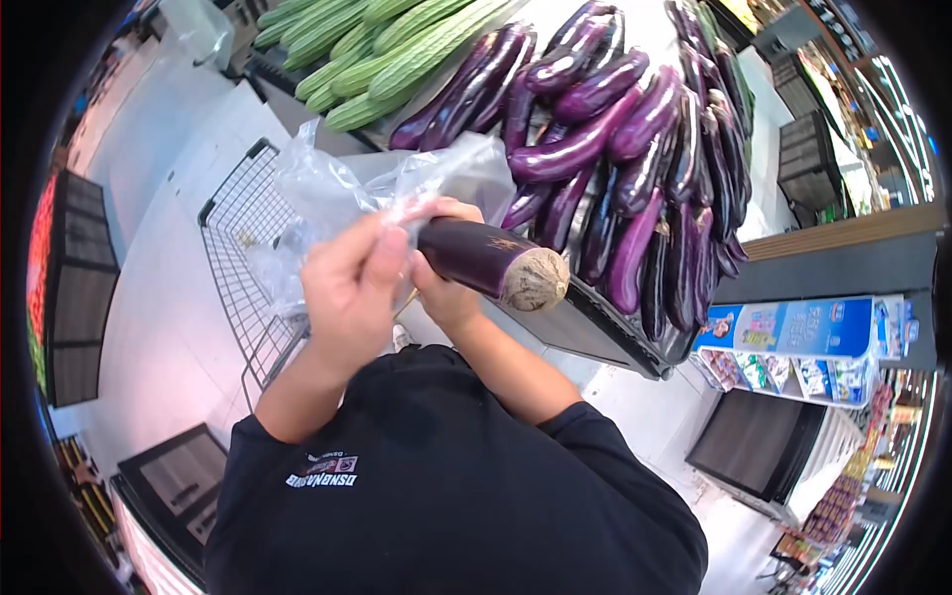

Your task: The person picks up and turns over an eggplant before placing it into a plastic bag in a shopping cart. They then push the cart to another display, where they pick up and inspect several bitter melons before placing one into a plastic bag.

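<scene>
A dark purple eggplant [466, 256] points its pale brown, scarred end toward the lower right. My right hand [448, 296] is closed around it, partly hidden behind it. My left hand [347, 283] pinches a clear plastic bag [332, 178] close beside the eggplant's other end. The bag spreads out behind both hands, crumpled and partly opened. That far end of the eggplant is hidden by my fingers and the bag.
Ahead stands a produce display with a heap of eggplants [635, 129] and ridged green gourds [387, 59]. A wire shopping cart [233, 228] is at the left. To the right are a blue-topped goods stand [793, 332] and a dark-fronted bin [759, 441].
</scene>
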A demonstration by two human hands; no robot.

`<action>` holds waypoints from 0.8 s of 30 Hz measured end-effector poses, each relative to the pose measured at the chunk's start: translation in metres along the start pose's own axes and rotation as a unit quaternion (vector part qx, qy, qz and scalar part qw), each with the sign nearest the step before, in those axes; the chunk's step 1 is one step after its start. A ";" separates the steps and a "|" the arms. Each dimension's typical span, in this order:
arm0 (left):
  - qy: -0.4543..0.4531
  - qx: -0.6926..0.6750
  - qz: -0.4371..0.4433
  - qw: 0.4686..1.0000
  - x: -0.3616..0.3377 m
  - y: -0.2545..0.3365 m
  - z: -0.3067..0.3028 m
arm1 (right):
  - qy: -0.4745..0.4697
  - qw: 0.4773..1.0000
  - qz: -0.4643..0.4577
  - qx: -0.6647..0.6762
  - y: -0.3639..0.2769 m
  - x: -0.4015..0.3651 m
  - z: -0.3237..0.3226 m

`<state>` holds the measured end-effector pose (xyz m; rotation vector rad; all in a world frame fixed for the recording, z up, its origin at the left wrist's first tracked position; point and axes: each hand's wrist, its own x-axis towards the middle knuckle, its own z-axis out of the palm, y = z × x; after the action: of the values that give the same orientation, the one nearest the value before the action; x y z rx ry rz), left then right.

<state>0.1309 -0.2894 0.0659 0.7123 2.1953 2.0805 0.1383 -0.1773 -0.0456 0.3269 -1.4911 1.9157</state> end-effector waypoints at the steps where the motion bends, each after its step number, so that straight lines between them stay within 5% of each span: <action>1: -0.016 -0.003 0.034 0.999 -0.001 0.001 0.006 | 0.041 0.997 -0.005 -0.062 0.005 -0.004 -0.004; 2: -0.022 -0.005 0.039 0.999 0.001 -0.002 0.015 | 0.079 0.989 -0.007 -0.121 0.012 -0.011 -0.008; 3: -0.040 0.048 0.203 0.977 0.004 -0.006 0.026 | 0.141 0.982 0.083 -0.089 0.019 -0.019 -0.004; 4: -0.055 0.099 0.362 0.925 0.007 -0.007 0.035 | 0.140 0.988 0.058 -0.039 0.028 -0.019 -0.005; 6: -0.190 0.138 0.333 0.913 -0.006 0.009 0.053 | 0.152 0.983 0.083 0.062 0.026 -0.011 -0.011; 10: -0.318 0.213 0.299 0.874 -0.026 0.007 0.080 | 0.156 0.934 0.132 0.294 0.002 0.004 -0.033; 13: -0.370 0.051 0.373 0.849 -0.030 0.012 0.055 | 0.156 0.902 0.134 0.379 -0.008 0.015 -0.043; 16: -0.267 0.212 0.418 0.842 -0.033 0.024 -0.046 | 0.160 0.890 0.125 0.409 -0.018 0.022 -0.048; 17: 0.144 0.354 0.211 0.900 -0.094 -0.055 -0.069 | 0.140 0.854 0.100 0.491 -0.021 0.023 -0.048; 18: 0.169 0.275 0.308 0.895 -0.048 -0.033 -0.064 | 0.119 0.811 0.073 0.568 -0.025 0.024 -0.049; 19: 0.195 0.190 0.403 0.874 0.001 -0.011 -0.057 | 0.178 0.879 0.122 0.425 -0.034 0.022 -0.049; 20: 0.193 0.186 0.406 0.874 0.005 -0.021 -0.056 | 0.179 0.881 0.118 0.423 -0.040 0.024 -0.047; 22: 0.198 -0.072 0.141 0.967 0.004 -0.064 -0.054 | 0.186 0.881 0.097 0.423 -0.048 0.026 -0.043; 24: 0.176 -0.286 -0.028 0.941 -0.008 -0.095 -0.028 | 0.136 0.890 0.066 0.430 -0.047 0.025 -0.047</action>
<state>0.1004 -0.3185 -0.0241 0.2335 1.5402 2.7818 0.1598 -0.1193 -0.0108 0.3223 -0.4175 2.5246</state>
